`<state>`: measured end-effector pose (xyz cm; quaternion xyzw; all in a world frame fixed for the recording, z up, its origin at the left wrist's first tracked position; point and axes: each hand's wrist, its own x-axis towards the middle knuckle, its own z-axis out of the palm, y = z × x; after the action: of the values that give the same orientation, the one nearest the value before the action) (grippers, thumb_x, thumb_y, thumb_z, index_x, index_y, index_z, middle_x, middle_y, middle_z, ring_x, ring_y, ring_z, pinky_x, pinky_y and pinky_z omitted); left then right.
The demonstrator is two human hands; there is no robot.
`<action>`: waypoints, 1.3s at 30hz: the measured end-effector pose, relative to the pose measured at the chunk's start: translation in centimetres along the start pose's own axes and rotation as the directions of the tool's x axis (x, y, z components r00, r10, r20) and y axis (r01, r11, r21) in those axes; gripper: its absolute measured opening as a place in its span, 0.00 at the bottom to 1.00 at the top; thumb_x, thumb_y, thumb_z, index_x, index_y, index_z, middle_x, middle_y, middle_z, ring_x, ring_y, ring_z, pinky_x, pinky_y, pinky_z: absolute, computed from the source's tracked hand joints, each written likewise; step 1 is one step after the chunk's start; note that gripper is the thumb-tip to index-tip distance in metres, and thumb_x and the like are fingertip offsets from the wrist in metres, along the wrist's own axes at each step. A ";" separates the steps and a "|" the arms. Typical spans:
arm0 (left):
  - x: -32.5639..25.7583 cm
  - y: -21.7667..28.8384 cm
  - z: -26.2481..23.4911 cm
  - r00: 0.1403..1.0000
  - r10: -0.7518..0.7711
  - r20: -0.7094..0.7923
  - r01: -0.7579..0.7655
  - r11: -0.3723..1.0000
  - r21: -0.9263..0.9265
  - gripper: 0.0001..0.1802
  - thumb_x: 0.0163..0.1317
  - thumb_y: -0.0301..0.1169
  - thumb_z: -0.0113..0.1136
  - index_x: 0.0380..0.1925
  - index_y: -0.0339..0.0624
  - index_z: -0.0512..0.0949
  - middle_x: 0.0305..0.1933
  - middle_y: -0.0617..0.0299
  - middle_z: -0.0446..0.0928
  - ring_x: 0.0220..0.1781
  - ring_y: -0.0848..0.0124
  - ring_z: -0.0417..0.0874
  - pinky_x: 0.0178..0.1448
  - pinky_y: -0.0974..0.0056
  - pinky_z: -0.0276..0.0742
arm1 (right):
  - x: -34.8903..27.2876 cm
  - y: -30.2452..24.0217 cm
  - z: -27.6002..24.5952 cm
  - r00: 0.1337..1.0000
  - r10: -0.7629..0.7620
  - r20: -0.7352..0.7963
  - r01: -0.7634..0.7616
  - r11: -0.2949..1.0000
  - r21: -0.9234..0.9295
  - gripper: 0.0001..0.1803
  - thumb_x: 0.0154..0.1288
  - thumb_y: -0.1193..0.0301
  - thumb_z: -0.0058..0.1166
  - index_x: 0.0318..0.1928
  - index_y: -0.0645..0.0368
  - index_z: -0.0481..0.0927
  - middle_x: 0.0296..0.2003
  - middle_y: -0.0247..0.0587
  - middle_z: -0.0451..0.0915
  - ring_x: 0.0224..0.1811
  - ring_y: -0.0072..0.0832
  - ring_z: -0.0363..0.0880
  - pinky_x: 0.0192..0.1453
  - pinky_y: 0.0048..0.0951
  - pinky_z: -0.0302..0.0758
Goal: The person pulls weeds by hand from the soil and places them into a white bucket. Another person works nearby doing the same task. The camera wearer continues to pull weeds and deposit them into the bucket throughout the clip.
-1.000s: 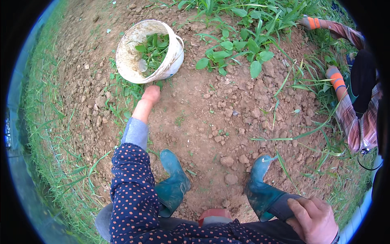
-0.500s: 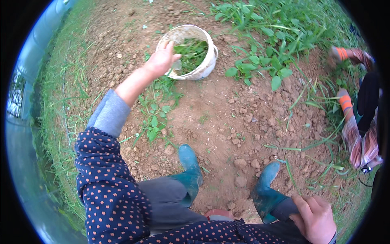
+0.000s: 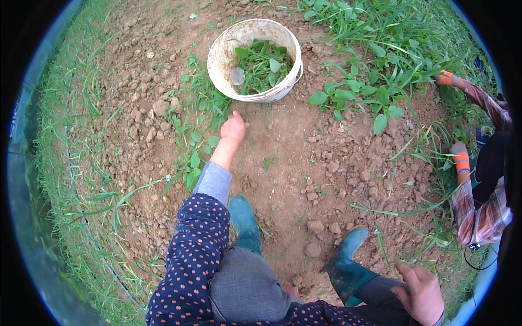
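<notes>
We reach our left hand down to the soil just below the white bucket, which sits at upper centre of the frame, holding green leaves. Its grip is curled downward; we cannot tell whether it clamps anything. Our right hand rests loosely open on our knee, lower right.

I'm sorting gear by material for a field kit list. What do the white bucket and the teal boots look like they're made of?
The round white bucket looks like plastic: a thin, smooth wall with a rolled rim, dulled by soil smears. The teal boots look like rubber or a similar moulded material: one seamless piece with a slight sheen, though the picture can't settle which.
</notes>
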<state>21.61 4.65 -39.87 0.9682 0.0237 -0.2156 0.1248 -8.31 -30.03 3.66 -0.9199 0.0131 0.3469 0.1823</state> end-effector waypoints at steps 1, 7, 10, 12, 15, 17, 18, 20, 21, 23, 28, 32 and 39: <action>0.6 -0.2 0.2 0.999 -0.024 0.033 0.025 0.999 -0.045 0.30 0.58 0.41 0.63 0.53 0.33 0.65 0.46 0.40 0.77 0.50 0.46 0.79 0.52 0.51 0.77 | 0.3 0.2 -0.1 1.000 0.002 0.004 -0.002 1.000 -0.012 0.28 0.56 0.78 0.57 0.59 0.57 0.71 0.35 0.51 0.76 0.35 0.47 0.76 0.40 0.40 0.73; 3.1 -2.4 -0.5 0.987 0.157 0.034 -0.160 0.984 0.084 0.14 0.58 0.28 0.47 0.37 0.35 0.82 0.43 0.44 0.80 0.47 0.50 0.81 0.51 0.52 0.78 | 0.6 0.4 -0.4 1.000 -0.013 0.026 0.015 0.998 -0.062 0.27 0.56 0.76 0.58 0.59 0.58 0.72 0.34 0.50 0.76 0.35 0.45 0.75 0.41 0.39 0.72; 3.2 -3.3 -0.7 0.982 0.181 0.062 -0.176 0.982 -0.076 0.13 0.60 0.31 0.52 0.38 0.34 0.81 0.37 0.47 0.82 0.36 0.57 0.83 0.42 0.56 0.80 | 0.4 0.2 -0.3 1.000 -0.020 0.022 0.022 0.997 -0.075 0.27 0.57 0.76 0.58 0.59 0.59 0.71 0.33 0.49 0.75 0.35 0.45 0.74 0.40 0.38 0.72; 2.8 -4.1 -1.3 0.964 0.076 0.253 0.070 0.850 -0.522 0.13 0.61 0.33 0.55 0.38 0.34 0.80 0.32 0.52 0.82 0.27 0.65 0.82 0.35 0.60 0.79 | 0.4 0.1 -0.3 1.000 -0.021 0.021 0.022 0.998 -0.066 0.27 0.57 0.76 0.58 0.59 0.59 0.71 0.33 0.49 0.75 0.35 0.44 0.74 0.40 0.38 0.72; 1.6 -5.5 -2.9 0.997 -0.076 0.012 0.053 0.557 -0.829 0.15 0.61 0.36 0.59 0.40 0.34 0.79 0.24 0.60 0.77 0.20 0.75 0.74 0.28 0.66 0.74 | 0.5 0.1 -0.4 0.999 -0.012 0.033 0.014 0.997 -0.077 0.26 0.57 0.76 0.58 0.58 0.59 0.71 0.32 0.49 0.74 0.35 0.44 0.74 0.40 0.38 0.72; 0.5 -5.8 -3.3 0.986 0.111 -0.127 -0.158 0.868 -0.470 0.16 0.59 0.37 0.60 0.39 0.34 0.77 0.31 0.55 0.77 0.29 0.65 0.78 0.35 0.60 0.76 | 0.5 0.0 -0.4 0.999 -0.025 0.023 0.027 0.998 -0.057 0.27 0.57 0.76 0.57 0.59 0.59 0.71 0.32 0.49 0.74 0.34 0.44 0.74 0.40 0.38 0.72; -0.2 -5.8 -3.3 0.963 0.211 -0.167 -0.247 0.941 -0.232 0.17 0.59 0.37 0.61 0.39 0.34 0.77 0.34 0.53 0.77 0.34 0.61 0.80 0.38 0.57 0.77 | 0.5 -0.1 -0.4 0.999 -0.034 0.016 0.035 0.998 -0.050 0.27 0.57 0.77 0.57 0.59 0.59 0.71 0.32 0.49 0.74 0.34 0.44 0.74 0.39 0.38 0.72; -1.7 -5.4 -2.7 0.973 0.210 -0.093 -0.210 0.978 0.012 0.19 0.56 0.37 0.63 0.41 0.36 0.73 0.46 0.43 0.74 0.48 0.48 0.78 0.50 0.49 0.76 | 0.5 -0.3 -0.4 0.999 -0.026 0.022 0.027 0.999 -0.030 0.28 0.57 0.77 0.57 0.60 0.58 0.70 0.32 0.49 0.74 0.33 0.44 0.74 0.39 0.38 0.72; -2.5 -5.2 -2.1 0.976 0.198 -0.090 -0.196 0.980 0.030 0.19 0.56 0.37 0.63 0.43 0.36 0.73 0.47 0.42 0.73 0.48 0.47 0.78 0.50 0.49 0.76 | 0.5 -0.4 -0.4 0.999 -0.023 0.025 0.024 0.999 -0.023 0.28 0.57 0.77 0.57 0.61 0.58 0.70 0.32 0.49 0.74 0.33 0.44 0.74 0.39 0.38 0.72; -3.6 -4.7 -1.1 0.981 0.152 -0.124 -0.144 0.987 0.067 0.21 0.56 0.35 0.64 0.45 0.37 0.71 0.47 0.41 0.72 0.47 0.46 0.78 0.51 0.49 0.76 | 0.6 -0.5 -0.5 0.999 -0.035 0.015 0.035 0.999 -0.030 0.29 0.57 0.78 0.57 0.62 0.57 0.69 0.32 0.50 0.74 0.33 0.44 0.74 0.39 0.38 0.72; -2.6 -5.5 -0.1 0.987 0.109 0.117 -0.107 0.994 -0.023 0.25 0.54 0.36 0.67 0.48 0.33 0.74 0.46 0.37 0.78 0.50 0.51 0.80 0.53 0.51 0.76 | 0.4 -0.9 -0.5 0.999 -0.026 0.026 0.027 0.999 -0.034 0.29 0.57 0.77 0.57 0.62 0.56 0.70 0.34 0.51 0.75 0.34 0.45 0.75 0.39 0.39 0.72; -1.1 -7.5 -0.9 0.977 -0.034 0.211 0.162 0.761 -0.628 0.31 0.60 0.34 0.63 0.59 0.29 0.68 0.44 0.51 0.80 0.36 0.64 0.81 0.33 0.61 0.77 | 0.5 -0.9 -0.4 0.999 -0.052 0.004 0.052 0.998 -0.033 0.29 0.58 0.77 0.57 0.62 0.56 0.70 0.35 0.51 0.75 0.34 0.46 0.75 0.39 0.40 0.72; 0.5 -5.8 -2.0 0.975 -0.196 0.107 0.221 0.910 -0.350 0.30 0.63 0.50 0.54 0.54 0.33 0.73 0.50 0.45 0.79 0.47 0.55 0.81 0.50 0.57 0.76 | 0.9 -0.8 -0.6 0.999 -0.040 0.030 0.041 0.998 -0.047 0.28 0.58 0.76 0.57 0.61 0.56 0.70 0.37 0.51 0.76 0.36 0.46 0.76 0.40 0.39 0.72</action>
<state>22.28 10.79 -39.68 0.9127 0.1615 -0.2534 0.2768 -7.17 -29.37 3.77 -0.9189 -0.0167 0.3569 0.1673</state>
